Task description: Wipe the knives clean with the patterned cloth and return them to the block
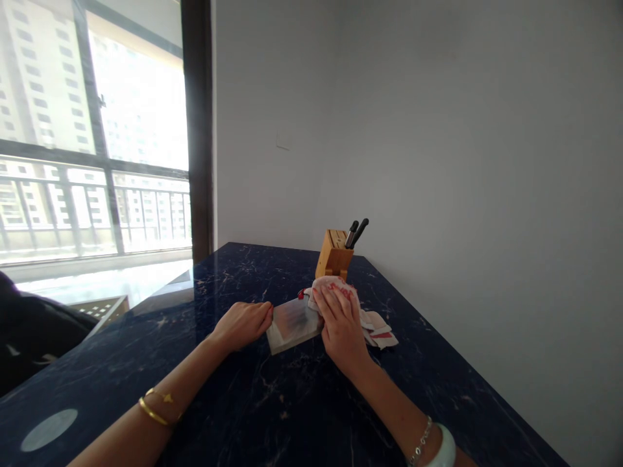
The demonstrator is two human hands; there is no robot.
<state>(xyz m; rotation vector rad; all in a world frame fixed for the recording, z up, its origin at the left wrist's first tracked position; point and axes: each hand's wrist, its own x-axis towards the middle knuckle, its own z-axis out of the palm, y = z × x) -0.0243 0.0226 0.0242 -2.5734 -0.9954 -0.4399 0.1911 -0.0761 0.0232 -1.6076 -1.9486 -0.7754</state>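
Observation:
A wide, shiny rectangular blade, apparently a cleaver (292, 324), lies between my two hands above the dark table. My left hand (247, 323) is closed at its left end; the handle is hidden in the fingers. My right hand (343, 327) is closed over a white cloth with red markings (335, 283), pressing it against the blade's right part. The rest of the cloth (382, 329) trails onto the table to the right. A small red bit (300, 294) shows at the blade's upper edge, beside the cloth.
Behind the cloth stands a wooden knife block (333, 253) with two dark-handled knives (357, 232) in it. The dark blue marbled table (292, 415) runs to the wall. A pale round spot (48, 430) is at front left. Left of the table is a dark object (34, 331).

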